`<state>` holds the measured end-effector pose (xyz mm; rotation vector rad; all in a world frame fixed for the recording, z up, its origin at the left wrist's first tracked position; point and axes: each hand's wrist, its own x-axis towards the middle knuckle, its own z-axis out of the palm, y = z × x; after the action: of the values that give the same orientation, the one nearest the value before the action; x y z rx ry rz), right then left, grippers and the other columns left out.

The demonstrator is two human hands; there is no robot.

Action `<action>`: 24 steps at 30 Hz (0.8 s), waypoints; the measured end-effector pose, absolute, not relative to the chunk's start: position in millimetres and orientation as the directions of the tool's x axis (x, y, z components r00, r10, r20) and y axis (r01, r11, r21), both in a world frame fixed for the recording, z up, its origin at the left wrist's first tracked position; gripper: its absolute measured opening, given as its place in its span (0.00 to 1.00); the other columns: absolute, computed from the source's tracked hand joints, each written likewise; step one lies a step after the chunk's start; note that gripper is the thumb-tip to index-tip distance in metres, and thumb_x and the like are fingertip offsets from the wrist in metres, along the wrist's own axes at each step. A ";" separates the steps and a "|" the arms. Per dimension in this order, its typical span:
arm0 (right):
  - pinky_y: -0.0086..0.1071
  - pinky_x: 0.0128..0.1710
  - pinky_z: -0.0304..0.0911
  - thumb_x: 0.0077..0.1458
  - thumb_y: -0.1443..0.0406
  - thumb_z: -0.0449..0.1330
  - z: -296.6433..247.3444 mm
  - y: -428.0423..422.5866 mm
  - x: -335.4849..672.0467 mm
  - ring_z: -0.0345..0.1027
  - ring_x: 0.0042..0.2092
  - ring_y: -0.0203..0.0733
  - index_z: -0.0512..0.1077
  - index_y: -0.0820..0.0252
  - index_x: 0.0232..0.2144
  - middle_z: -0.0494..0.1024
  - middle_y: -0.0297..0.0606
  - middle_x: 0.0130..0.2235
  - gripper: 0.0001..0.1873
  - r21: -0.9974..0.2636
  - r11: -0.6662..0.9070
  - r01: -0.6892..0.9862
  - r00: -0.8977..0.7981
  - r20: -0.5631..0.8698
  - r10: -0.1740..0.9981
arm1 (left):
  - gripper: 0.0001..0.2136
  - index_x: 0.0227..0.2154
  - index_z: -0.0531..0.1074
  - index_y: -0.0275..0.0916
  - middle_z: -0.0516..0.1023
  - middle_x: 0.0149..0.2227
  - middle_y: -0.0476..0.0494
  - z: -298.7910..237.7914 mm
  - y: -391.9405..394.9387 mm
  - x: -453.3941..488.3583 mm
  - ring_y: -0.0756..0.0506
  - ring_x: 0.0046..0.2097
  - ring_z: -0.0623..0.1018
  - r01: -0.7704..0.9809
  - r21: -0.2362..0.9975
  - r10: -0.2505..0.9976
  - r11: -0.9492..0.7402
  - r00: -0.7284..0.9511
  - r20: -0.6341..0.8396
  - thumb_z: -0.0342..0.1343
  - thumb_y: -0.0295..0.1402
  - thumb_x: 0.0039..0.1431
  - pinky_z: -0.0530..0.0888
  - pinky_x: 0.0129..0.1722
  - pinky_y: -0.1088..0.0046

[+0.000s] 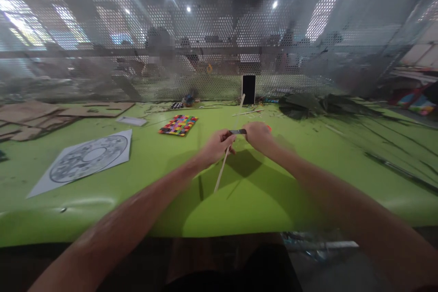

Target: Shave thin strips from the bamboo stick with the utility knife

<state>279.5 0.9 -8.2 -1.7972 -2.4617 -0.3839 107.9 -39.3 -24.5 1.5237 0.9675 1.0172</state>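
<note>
My left hand (pixel 219 145) is closed around a long, thin pale strip (pixel 221 169), which looks like wood or bamboo. The strip slants from near my body up toward the far side of the table. In my right hand (pixel 259 137) is a knife (pixel 239 132), its dark blade pointing left and meeting the strip or lying just above it by my left fingertips. Most of the knife's handle is hidden in my fist; a bit of orange-red shows behind the hand. Both hands are above the green tabletop (pixel 212 219), casting shadows on it.
A woven multicoloured square (pixel 178 125) and a printed sheet (pixel 94 159) lie left, with cardboard pieces (pixel 30 114) beyond. At the back stands a dark-screened tablet or phone (pixel 248 89) before a perforated metal screen (pixel 205 54). Large green leaves (pixel 304 105) lie right.
</note>
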 end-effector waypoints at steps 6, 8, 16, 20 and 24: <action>0.35 0.35 0.57 0.63 0.71 0.46 -4.5 -0.3 278.4 0.70 0.37 0.47 0.78 0.65 0.40 0.80 0.50 0.37 0.19 0.177 0.284 0.942 -0.319 0.218 0.922 | 0.08 0.29 0.68 0.36 0.71 0.22 0.52 -24.8 -38.4 104.4 0.50 0.24 0.77 0.121 0.977 0.939 -0.176 0.317 0.130 0.54 0.31 0.66 0.74 0.27 0.72; 0.36 0.35 0.57 0.63 0.71 0.46 -4.3 -0.3 278.3 0.70 0.37 0.48 0.78 0.66 0.40 0.80 0.50 0.37 0.19 0.184 0.288 0.940 -0.325 0.217 0.921 | 0.08 0.30 0.69 0.36 0.72 0.23 0.51 -25.2 -38.6 103.2 0.50 0.25 0.78 0.138 0.975 0.941 -0.173 0.316 0.123 0.54 0.31 0.66 0.74 0.27 0.72; 0.37 0.38 0.58 0.64 0.71 0.45 -8.3 0.2 277.8 0.71 0.40 0.49 0.77 0.67 0.41 0.80 0.52 0.38 0.20 0.209 0.296 0.932 -0.342 0.237 0.910 | 0.09 0.29 0.67 0.35 0.69 0.20 0.54 -18.4 -44.6 105.5 0.51 0.24 0.78 0.136 0.981 0.953 -0.136 0.289 0.092 0.52 0.29 0.66 0.70 0.24 0.77; 0.37 0.39 0.60 0.64 0.71 0.46 -3.2 6.9 287.6 0.73 0.41 0.50 0.78 0.67 0.43 0.81 0.52 0.40 0.19 0.180 0.216 0.960 -0.256 0.244 0.935 | 0.09 0.28 0.68 0.35 0.70 0.20 0.53 -15.8 -50.6 108.2 0.51 0.24 0.77 0.145 0.979 0.944 -0.146 0.318 0.093 0.54 0.29 0.65 0.70 0.24 0.77; 0.35 0.38 0.62 0.63 0.68 0.49 4.7 13.2 304.6 0.74 0.41 0.50 0.78 0.67 0.45 0.81 0.53 0.41 0.19 0.164 0.119 0.979 -0.159 0.256 0.954 | 0.08 0.29 0.69 0.34 0.72 0.22 0.52 -12.4 -57.4 113.0 0.51 0.24 0.77 0.185 0.971 0.903 -0.150 0.426 0.058 0.55 0.29 0.65 0.70 0.22 0.78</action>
<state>304.6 13.2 4.7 -1.9784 -2.2828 -0.4508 113.0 -57.4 -12.4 1.6176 0.9740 0.8442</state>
